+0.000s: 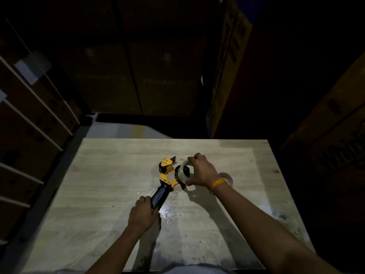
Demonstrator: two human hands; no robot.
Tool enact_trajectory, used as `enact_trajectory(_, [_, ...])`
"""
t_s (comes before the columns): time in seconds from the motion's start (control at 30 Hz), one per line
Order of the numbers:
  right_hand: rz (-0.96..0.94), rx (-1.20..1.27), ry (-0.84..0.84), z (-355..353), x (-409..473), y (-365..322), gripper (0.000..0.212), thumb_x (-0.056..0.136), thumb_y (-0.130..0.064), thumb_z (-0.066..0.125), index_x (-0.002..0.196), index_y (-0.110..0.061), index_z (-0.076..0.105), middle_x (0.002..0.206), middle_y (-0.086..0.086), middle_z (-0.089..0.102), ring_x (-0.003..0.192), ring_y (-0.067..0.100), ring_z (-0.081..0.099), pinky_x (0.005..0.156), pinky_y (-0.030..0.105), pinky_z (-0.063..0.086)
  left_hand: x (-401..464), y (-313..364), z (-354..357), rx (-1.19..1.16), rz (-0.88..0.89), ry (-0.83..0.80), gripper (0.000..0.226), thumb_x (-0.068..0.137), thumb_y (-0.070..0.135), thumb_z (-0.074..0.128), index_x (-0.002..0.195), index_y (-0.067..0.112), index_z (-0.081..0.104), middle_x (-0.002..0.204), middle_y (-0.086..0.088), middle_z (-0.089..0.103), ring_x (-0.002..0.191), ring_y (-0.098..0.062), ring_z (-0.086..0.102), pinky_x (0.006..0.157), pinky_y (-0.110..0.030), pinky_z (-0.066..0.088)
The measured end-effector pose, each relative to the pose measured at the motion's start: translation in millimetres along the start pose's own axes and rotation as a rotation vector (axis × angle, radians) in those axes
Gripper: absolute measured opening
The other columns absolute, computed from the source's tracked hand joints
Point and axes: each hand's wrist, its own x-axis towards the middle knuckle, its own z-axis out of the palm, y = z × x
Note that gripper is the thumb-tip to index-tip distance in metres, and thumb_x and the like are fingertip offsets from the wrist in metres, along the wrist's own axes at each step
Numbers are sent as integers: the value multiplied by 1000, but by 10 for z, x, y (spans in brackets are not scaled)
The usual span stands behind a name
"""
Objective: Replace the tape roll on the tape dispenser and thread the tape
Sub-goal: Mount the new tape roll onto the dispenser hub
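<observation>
A yellow and black tape dispenser [166, 175] lies on the wooden table [110, 175], its black handle pointing toward me. My left hand [142, 211] is closed around the end of that handle. My right hand [201, 170] grips a whitish tape roll [182, 173] right against the dispenser's hub side; whether the roll sits on the hub is hidden by my fingers. An orange band circles my right wrist.
Another pale ring-shaped object [229, 177] lies on the table just behind my right wrist, partly hidden. Stacked cardboard boxes [335, 135] rise at the right, dark boxes [138, 76] stand beyond the table's far edge, and strapped cartons [29, 119] line the left.
</observation>
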Motion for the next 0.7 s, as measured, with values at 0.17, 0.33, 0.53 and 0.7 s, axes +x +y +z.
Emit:
enact_trajectory(0.17, [-24, -62, -118, 134, 438, -182, 90, 65, -46, 86, 142, -20, 48, 128, 18, 48, 119, 41, 48, 86, 51, 58, 22, -24, -71, -10, 37, -3, 41, 88, 38, 68, 119, 13, 57, 118, -10, 58, 112, -33, 59, 83, -42, 50])
enact_trajectory(0.33, [9, -47, -186, 217, 617, -209, 79, 62, -46, 89, 132, -23, 59, 118, 15, 53, 111, 39, 53, 88, 49, 58, 100, -43, -157, -68, 63, -25, 53, 81, 33, 77, 128, 16, 58, 120, -9, 60, 113, -33, 60, 84, -42, 52])
enact_trajectory(0.53, [52, -137, -285, 356, 735, -260, 72, 63, -32, 92, 127, -17, 63, 122, 17, 54, 112, 39, 53, 93, 47, 57, 143, -77, -206, -115, 35, -59, 59, 75, 35, 80, 128, 21, 58, 119, -5, 61, 114, -30, 59, 83, -40, 51])
enact_trajectory(0.7, [96, -191, -247, 540, 737, -319, 44, 83, -13, 74, 125, -6, 62, 129, 22, 52, 118, 44, 51, 93, 48, 54, 168, -110, -210, -135, 10, -70, 63, 74, 39, 80, 131, 27, 56, 119, -3, 62, 114, -27, 59, 82, -39, 51])
